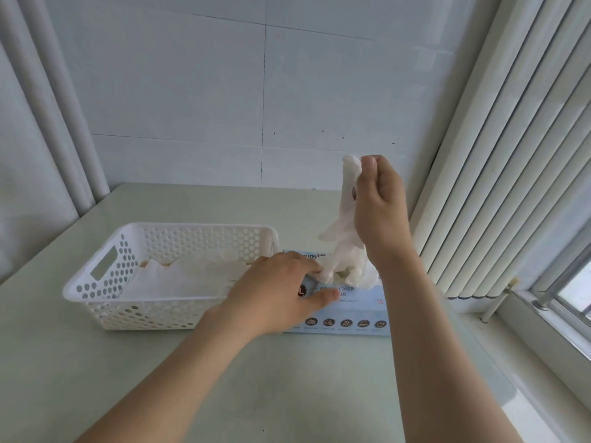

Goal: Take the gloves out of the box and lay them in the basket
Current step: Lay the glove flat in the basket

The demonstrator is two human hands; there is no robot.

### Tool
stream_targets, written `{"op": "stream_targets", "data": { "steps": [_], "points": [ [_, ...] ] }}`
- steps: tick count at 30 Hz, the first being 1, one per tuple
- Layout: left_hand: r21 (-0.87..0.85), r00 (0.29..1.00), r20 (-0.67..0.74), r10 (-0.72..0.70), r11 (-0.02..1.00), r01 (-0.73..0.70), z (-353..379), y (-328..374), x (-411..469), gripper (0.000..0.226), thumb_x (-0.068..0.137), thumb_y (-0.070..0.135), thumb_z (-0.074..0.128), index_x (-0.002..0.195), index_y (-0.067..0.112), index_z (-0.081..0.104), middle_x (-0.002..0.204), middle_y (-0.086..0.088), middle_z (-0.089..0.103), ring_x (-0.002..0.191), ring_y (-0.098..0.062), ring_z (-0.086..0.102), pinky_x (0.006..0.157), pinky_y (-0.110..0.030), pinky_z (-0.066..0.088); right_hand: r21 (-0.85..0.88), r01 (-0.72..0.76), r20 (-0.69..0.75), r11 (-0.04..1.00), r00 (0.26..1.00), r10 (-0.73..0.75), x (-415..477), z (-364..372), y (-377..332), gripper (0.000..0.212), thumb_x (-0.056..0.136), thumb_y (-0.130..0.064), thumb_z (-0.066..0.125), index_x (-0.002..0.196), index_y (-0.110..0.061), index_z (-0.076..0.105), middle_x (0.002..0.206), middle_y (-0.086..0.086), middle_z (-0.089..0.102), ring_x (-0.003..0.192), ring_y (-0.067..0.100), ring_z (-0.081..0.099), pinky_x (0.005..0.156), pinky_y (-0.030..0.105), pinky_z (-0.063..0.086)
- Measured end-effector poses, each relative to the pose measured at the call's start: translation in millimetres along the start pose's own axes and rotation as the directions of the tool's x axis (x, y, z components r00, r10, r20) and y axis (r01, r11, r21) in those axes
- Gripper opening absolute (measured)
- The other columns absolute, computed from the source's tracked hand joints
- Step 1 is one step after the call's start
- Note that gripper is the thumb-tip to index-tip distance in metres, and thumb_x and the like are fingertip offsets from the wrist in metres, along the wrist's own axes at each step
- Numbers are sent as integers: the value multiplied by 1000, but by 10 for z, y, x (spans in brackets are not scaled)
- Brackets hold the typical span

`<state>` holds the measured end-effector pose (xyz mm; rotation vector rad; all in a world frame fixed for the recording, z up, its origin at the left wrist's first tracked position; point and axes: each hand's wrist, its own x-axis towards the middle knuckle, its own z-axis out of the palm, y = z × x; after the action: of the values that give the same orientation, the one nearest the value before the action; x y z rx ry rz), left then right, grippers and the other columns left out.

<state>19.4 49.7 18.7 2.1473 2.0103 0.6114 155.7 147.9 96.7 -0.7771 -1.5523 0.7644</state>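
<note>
A pale blue glove box (pixel 358 310) lies flat on the table, right of a white perforated basket (pixel 105 302). My right hand (pixel 380 203) is raised above the box and pinches the cuff of a white glove (pixel 347 199) that hangs down to the box's opening. More white gloves (pixel 355 270) bunch out of that opening. My left hand (pixel 281 292) rests on the box's left part, fingers at the bunched gloves and thumb on the box top. White gloves (pixel 179 276) lie inside the basket.
The pale green table (pixel 287 378) meets a white tiled wall at the back. White vertical blinds (pixel 511 155) hang close on the right over a window sill (pixel 543 330). A white curtain (pixel 38 139) hangs at the left.
</note>
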Motion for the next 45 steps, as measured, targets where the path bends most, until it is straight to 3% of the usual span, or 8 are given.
{"op": "stream_targets", "data": {
  "steps": [10,16,23,26,34,37,40,45],
  "points": [
    [-420,991,-59,-119,904,84,-132,-70,29,39,96,54,64,131,36,65,126,25,65,124,3,56,103,-19,44,349,-53,-74,936,994,83,-59,44,-246,36,115,-36,39,94,-11,56,81,8,40,77,26,35,70,41,34],
    [-686,966,-102,-238,720,105,-264,-61,49,63,94,48,70,150,45,41,137,21,56,125,0,55,102,-30,44,397,-301,32,867,949,315,-144,141,-266,41,114,-37,44,82,-17,61,80,1,55,79,19,55,75,34,49],
    [-860,963,-67,-263,504,77,-462,-50,11,22,98,30,60,119,33,68,121,7,73,109,-7,70,90,-33,50,482,-502,137,718,853,504,-138,179,-205,40,112,-29,51,73,-23,58,59,-8,54,57,11,56,60,24,48],
    [-837,966,-35,-258,536,112,-495,-76,-3,21,99,31,59,104,23,78,107,-5,77,101,-18,73,90,-36,49,484,-534,138,693,829,542,-133,187,-194,47,109,-31,56,62,-26,57,54,-10,52,52,9,54,51,19,45],
    [-891,909,-93,-406,441,106,-664,-229,-9,6,86,26,77,88,21,78,91,-7,77,84,-20,69,81,-41,54,643,-584,235,496,766,598,-104,208,-64,35,103,-40,52,81,-15,60,77,3,57,74,23,58,71,31,49],
    [-851,908,-109,-405,510,125,-720,-277,-26,8,91,23,77,93,16,75,91,-6,77,82,-18,70,76,-35,55,442,-634,253,635,767,590,-72,159,-49,45,92,-55,61,96,-10,65,73,6,62,62,24,58,71,36,48],
    [-801,898,-103,-428,571,180,-737,-320,-35,11,93,21,76,98,14,69,98,-8,77,81,-16,72,57,-21,52,118,-558,291,821,810,509,-92,115,-29,45,73,-52,82,104,-20,80,81,4,61,71,25,57,77,44,54],
    [-773,885,-190,-425,620,132,-736,-354,-50,18,90,18,80,100,23,65,105,3,73,85,-12,69,64,-21,51,-151,-333,439,931,821,365,-172,74,-66,39,80,-41,87,117,-43,76,89,7,63,102,15,64,95,35,50]
  ]
}}
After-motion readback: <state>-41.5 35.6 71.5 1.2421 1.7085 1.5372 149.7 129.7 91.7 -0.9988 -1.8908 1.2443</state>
